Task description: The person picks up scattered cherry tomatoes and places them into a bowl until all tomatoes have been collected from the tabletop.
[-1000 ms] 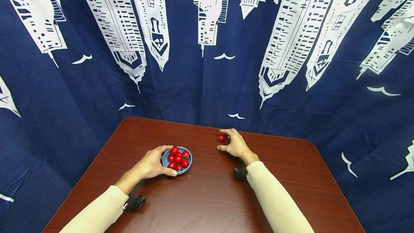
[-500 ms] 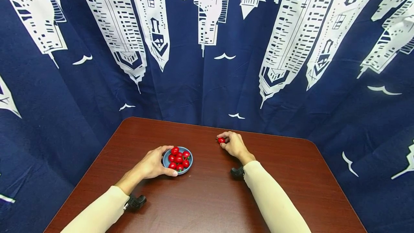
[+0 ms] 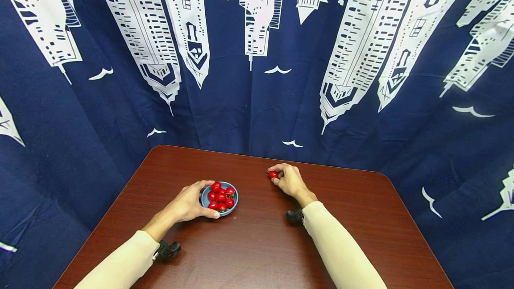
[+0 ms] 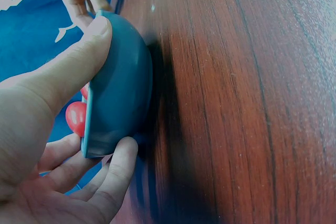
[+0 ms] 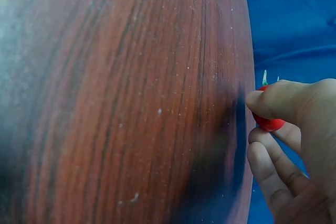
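Note:
A small blue bowl [image 4: 123,82] stands on the table at left of centre, holding several red cherry tomatoes [image 3: 221,196] with bits of green stem. My left hand [image 3: 192,202] grips the bowl from its left side, thumb at the near rim and fingers round the far side. Farther back and to the right, my right hand [image 3: 293,181] pinches a single cherry tomato [image 5: 270,124] between thumb and fingers, its green stem pointing away from the palm. The thumb covers part of this tomato in the right wrist view.
The brown wooden table [image 3: 257,249] ends at a back edge just beyond the right hand. A dark blue curtain [image 3: 225,115] with white building prints hangs behind it. Black wrist devices [image 3: 168,250] sit under both sleeves.
My right hand's spread fingers have closed on the lone tomato, which has shifted slightly toward me. The left hand and the bowl stay where they were.

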The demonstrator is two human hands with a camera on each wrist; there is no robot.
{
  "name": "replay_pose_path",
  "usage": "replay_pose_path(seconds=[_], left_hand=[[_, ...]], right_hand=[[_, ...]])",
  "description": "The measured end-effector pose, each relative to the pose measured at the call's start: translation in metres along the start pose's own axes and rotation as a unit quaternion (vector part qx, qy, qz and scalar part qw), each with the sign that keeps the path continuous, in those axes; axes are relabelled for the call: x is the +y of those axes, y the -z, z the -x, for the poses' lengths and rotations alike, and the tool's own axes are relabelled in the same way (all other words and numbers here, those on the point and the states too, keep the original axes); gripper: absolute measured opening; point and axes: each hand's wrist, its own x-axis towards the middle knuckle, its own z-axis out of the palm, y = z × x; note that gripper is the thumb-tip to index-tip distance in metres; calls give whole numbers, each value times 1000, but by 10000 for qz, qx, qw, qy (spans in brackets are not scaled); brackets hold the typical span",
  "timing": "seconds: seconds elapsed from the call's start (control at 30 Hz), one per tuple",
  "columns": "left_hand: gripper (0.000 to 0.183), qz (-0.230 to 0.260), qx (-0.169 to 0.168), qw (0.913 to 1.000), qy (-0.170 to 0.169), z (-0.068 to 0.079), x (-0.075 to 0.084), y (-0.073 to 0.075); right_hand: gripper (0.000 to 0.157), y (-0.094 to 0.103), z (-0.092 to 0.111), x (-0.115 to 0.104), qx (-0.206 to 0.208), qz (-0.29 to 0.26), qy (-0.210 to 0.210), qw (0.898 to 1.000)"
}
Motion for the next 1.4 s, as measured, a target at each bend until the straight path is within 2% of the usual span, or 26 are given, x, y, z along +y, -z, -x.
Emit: replay_pose_path(seconds=[0.4,0.77,1.07,1.4], left_hand=[[110,-73,51,9999,-125,-1,-2,-1],[110,-105,71,9997,-208,-1,0,0],[109,-102,72,9998,-184,-1,-2,-2],[109,26,-6,9999,-114,-1,-1,-2]], right_hand=[[31,6,6,-18,93,-200,278,9994],[30,6,12,-42,126,-444,771,9959],[30,3,19,-68,-63,-463,1047,9934],[32,-12,20,-101,-360,-496,1612,9850]])
